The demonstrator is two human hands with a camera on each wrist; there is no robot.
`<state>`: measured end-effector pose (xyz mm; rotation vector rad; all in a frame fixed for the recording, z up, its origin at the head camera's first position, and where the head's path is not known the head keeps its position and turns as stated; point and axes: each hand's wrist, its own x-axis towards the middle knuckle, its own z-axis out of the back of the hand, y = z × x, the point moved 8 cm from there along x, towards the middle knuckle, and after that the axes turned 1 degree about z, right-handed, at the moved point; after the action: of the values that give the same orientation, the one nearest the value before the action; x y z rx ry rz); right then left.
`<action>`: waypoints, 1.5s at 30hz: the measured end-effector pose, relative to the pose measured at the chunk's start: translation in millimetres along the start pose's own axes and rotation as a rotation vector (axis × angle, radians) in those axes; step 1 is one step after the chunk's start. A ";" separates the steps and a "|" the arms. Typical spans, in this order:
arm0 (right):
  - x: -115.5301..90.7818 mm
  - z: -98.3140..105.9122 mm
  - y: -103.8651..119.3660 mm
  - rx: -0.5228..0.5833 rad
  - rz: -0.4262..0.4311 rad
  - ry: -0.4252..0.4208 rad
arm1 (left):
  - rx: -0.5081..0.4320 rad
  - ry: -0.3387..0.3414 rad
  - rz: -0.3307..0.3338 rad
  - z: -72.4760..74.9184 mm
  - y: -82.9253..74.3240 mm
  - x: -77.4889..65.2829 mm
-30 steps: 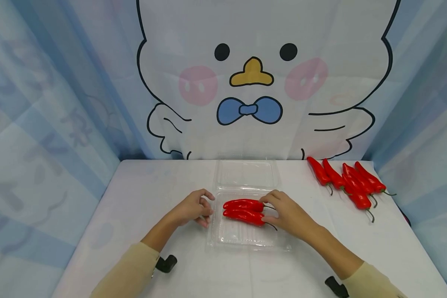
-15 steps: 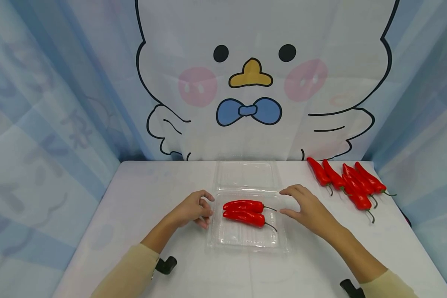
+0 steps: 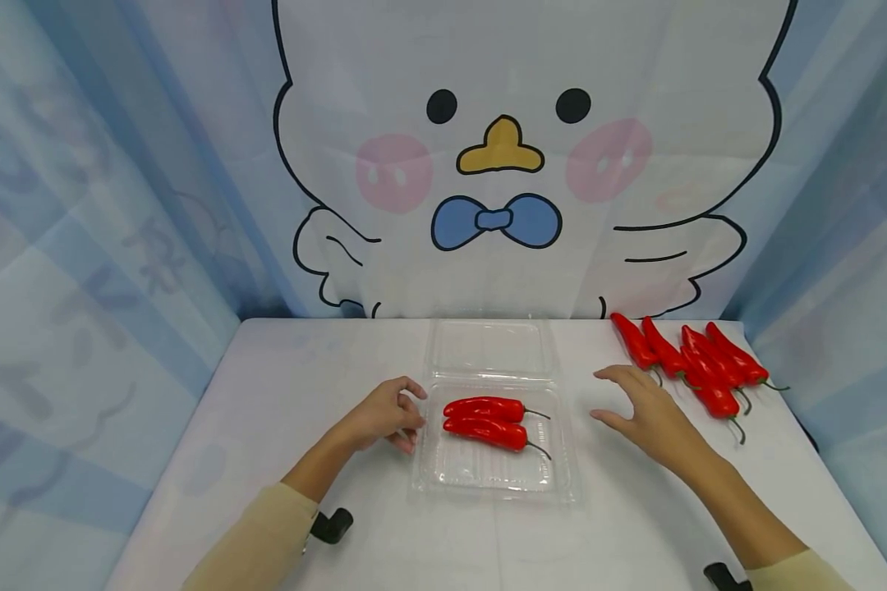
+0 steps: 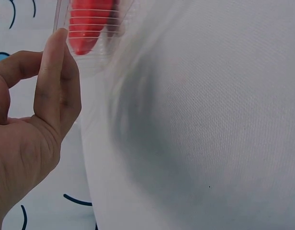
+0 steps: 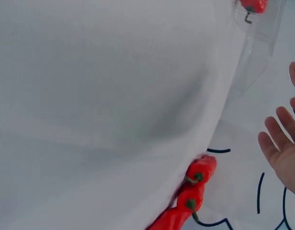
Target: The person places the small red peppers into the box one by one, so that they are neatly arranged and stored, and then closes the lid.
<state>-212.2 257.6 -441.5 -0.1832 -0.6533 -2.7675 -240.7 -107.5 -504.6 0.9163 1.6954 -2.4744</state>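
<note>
Left hand [image 3: 384,414]: fingers loosely bent, narrow gap at thumb; sits at left edge of the clear plastic hinged container [image 3: 488,474]. Fingertip overlaps the edge in the left wrist view; can't tell if it bears on it.
Right hand [image 3: 654,414]: wide, thumb and index well apart, bare gap between; over the table, between the container and the pile, near the pile.
Container: on the white-covered table [image 3: 288,386], lid [image 3: 488,349] open, laid back toward the backdrop.
Peppers in container: two glossy red elongated peppers with thin stems [image 3: 484,431], side by side in the base, stem ends to the right.
Pile: five loose red peppers [image 3: 702,357], far right corner of the table, some overlapping.
Backdrop: white and pale blue cloth with a printed cartoon face [image 3: 535,279], behind the table.
</note>
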 end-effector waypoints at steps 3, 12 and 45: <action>-1.8 4.7 -11.1 -0.016 -0.023 -0.008 | 0.004 -0.006 0.004 -0.5 0.1 -0.2; -0.8 22.2 -47.0 -0.024 -0.096 -0.046 | 0.007 -0.024 0.007 0.3 0.7 -0.1; -24.5 45.7 -162.6 -0.116 -0.380 0.010 | -0.033 -0.029 -0.002 -1.7 3.3 -0.3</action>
<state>-236.5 423.4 -473.4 -0.0750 -0.5752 -3.1716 -238.6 -107.5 -507.6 0.8723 1.7240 -2.4405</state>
